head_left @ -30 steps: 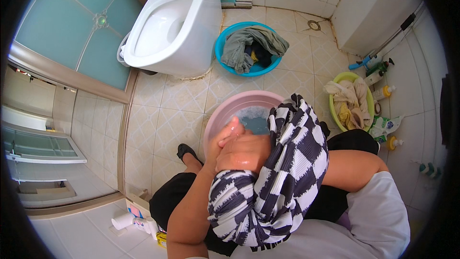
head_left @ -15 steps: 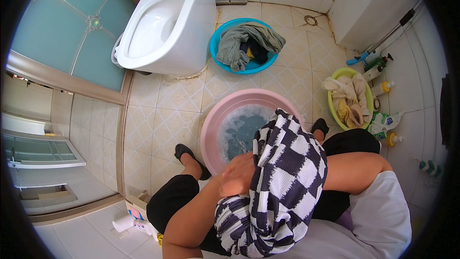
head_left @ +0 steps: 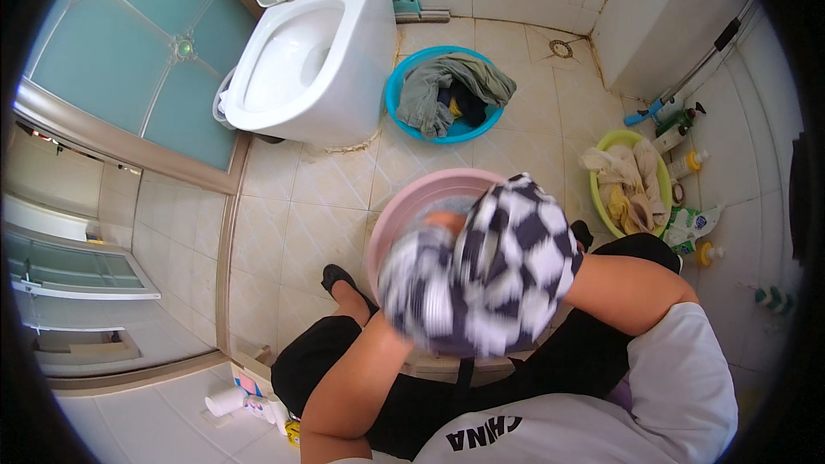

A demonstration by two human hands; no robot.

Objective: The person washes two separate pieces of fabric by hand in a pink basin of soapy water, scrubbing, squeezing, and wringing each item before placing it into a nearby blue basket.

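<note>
**Fingers out of sight behind a checkered cloth (head_left: 520, 262) above a pink basin (head_left: 411, 199)**

Whether the fingers are spread or pinching cannot be told: the cloth covers nearly all of the left hand and the right hand, leaving one reddish patch of skin (head_left: 445, 222) near its top edge. The left forearm (head_left: 357, 378) comes up from the lower left and the right forearm (head_left: 619, 288) comes in from the right, both ending at the black-and-white cloth. It is bunched into two rounded lobes, the left one blurred more strongly, and hides much of the basin's near side.

Around this are the person's black trousers (head_left: 331, 357) and white shirt (head_left: 559, 430), with a dark shoe (head_left: 339, 279) to the left of the basin.

Beyond, on the tiled floor (head_left: 326, 241), a blue basin (head_left: 394, 103) holds a grey-green garment (head_left: 427, 94) and darker fabric. A yellow-green basin (head_left: 600, 206) on the right holds pale clothes (head_left: 634, 180), with bottles (head_left: 679, 129) along the wall beside it. The toilet (head_left: 335, 103) stands to the left of the blue basin, its lid raised.
</note>
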